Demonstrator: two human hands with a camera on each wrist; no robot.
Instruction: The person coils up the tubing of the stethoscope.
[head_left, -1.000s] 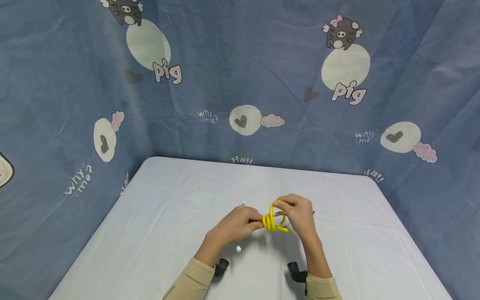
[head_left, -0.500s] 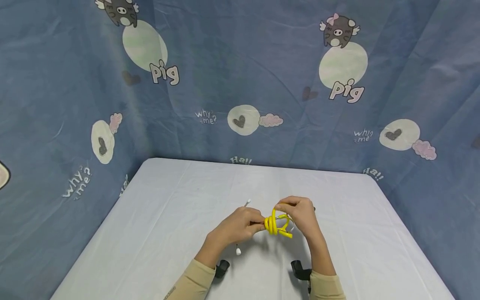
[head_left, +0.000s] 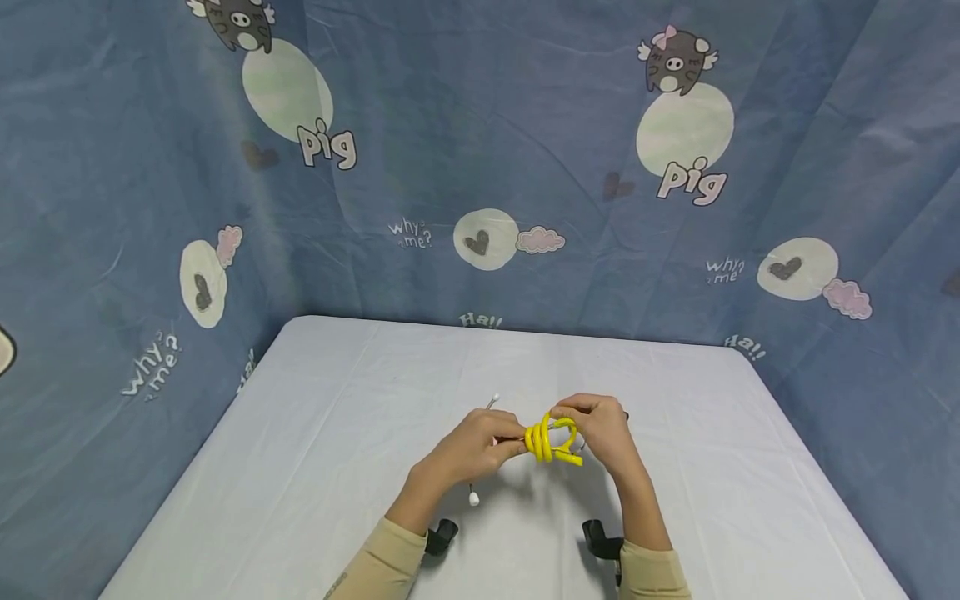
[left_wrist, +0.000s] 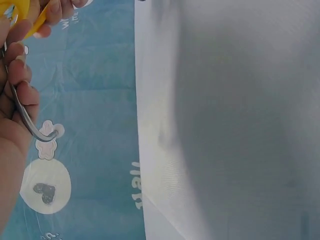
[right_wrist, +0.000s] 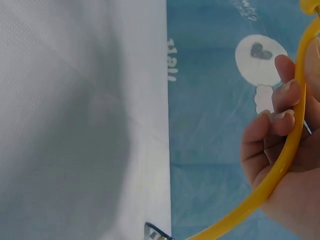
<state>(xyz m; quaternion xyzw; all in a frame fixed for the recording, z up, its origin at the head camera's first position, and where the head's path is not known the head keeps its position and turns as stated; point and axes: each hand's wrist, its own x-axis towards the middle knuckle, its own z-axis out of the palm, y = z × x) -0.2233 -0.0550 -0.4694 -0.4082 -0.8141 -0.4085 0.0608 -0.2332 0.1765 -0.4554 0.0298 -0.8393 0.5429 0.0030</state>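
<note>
The left hand (head_left: 478,443), pointing inward, curls its fingers around a metal tube (left_wrist: 26,118); the right hand (head_left: 604,430), turned leftward, pinches the coiled yellow tube (head_left: 545,443).

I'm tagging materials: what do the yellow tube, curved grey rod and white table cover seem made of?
Yellow tube: probably glossy rubber or soft plastic; it coils smoothly.
Grey rod: likely polished metal, given its silvery sheen.
Table cover: apparently matte fabric, creased.
</note>
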